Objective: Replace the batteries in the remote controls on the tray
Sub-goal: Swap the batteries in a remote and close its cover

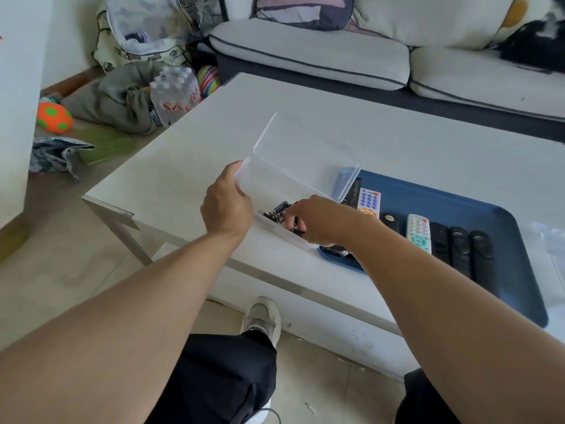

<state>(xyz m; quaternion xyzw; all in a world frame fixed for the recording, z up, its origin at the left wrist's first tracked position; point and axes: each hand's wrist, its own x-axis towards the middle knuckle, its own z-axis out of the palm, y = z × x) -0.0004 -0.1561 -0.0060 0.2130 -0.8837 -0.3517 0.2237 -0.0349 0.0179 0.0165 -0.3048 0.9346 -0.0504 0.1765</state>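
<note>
The left hand (pixel 227 201) holds the left end of a clear plastic box with its lid up (pixel 293 166) on the white table (pixel 171 166), the right hand (pixel 318 220) pinches small dark batteries (pixel 282 207) inside, and the remote controls (pixel 419 232) lie in a row on the blue tray (pixel 501 237) just right.

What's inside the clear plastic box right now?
Dark batteries lie at the near end of the clear plastic box, lid raised. The right hand reaches in among them and covers the rest; the left hand grips the box's end.
</note>
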